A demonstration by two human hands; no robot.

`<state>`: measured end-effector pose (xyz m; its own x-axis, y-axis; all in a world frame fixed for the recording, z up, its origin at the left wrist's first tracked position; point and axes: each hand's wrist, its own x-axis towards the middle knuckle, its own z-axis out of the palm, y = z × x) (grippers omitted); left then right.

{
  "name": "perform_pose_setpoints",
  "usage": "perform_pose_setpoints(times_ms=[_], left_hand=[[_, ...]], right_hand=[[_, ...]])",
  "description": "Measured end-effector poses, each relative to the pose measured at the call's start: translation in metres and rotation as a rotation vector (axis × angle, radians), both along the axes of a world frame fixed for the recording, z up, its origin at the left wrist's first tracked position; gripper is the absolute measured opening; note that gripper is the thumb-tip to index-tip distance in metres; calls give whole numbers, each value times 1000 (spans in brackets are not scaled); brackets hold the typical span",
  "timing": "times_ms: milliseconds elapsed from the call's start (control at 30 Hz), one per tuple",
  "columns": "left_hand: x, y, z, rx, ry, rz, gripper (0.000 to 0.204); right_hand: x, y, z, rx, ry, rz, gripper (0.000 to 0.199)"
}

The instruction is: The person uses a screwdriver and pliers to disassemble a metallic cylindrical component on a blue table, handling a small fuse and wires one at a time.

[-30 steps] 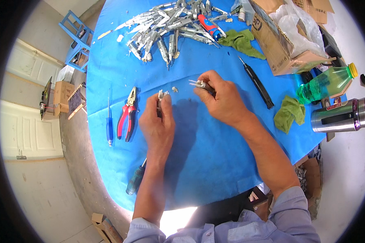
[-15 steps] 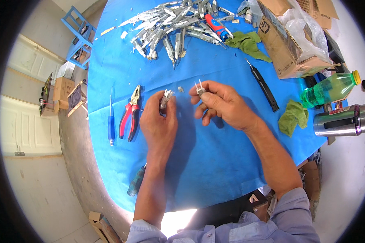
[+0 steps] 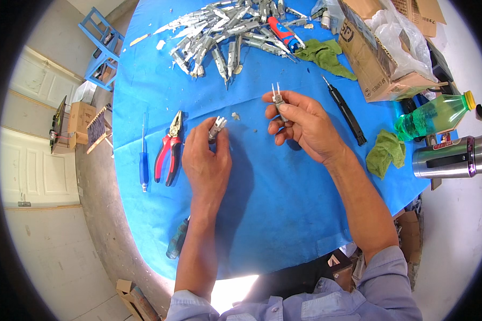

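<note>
Left hand (image 3: 206, 160): closed on a small metal part (image 3: 217, 127), pinched at the fingertips, its pale end sticking out past them toward the far side of the table. A second ago this hand lay lower and closer to the right one; it now sits apart from it, the part lifted clear of the cloth.

Right hand (image 3: 302, 125): closed on a second metal piece (image 3: 277, 96), two thin prongs standing upright above the fingers. Earlier it was pressed low to the cloth with the piece pointing toward the left hand; it has since risen and turned the prongs upward. Judged: the two pieces have been drawn apart and are held one to each hand.

Between the hands: a small pale crumb (image 3: 235, 115) on the blue tablecloth (image 3: 284, 214).

Left of the left hand: red-handled pliers (image 3: 168, 150), then a blue screwdriver (image 3: 143, 160), both lying flat, unmoved.

Beyond both hands: a heap of metal parts (image 3: 225, 32), with a green rag (image 3: 324, 56) beside it.

Right of the right hand: a black screwdriver (image 3: 345, 109), a cardboard box (image 3: 383, 59), a second green rag (image 3: 385, 152), a green bottle (image 3: 434, 115), a steel flask (image 3: 450, 157).
</note>
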<state>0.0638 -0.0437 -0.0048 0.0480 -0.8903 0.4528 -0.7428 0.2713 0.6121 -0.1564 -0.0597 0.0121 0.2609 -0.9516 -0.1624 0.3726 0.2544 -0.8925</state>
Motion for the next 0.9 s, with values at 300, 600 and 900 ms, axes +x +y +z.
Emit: perform_pose_setpoints(times_ms=[300, 600, 900], left_hand=[[-1, -1, -1, 0, -8, 1, 24], [-2, 1, 0, 23, -24, -13, 23], [0, 0, -1, -6, -75, -13, 24]], right_hand=[[-1, -1, -2, -10, 26, 15, 28], [1, -1, -4, -72, 109, 57, 31], [6, 4, -1, -91, 148, 69, 31]])
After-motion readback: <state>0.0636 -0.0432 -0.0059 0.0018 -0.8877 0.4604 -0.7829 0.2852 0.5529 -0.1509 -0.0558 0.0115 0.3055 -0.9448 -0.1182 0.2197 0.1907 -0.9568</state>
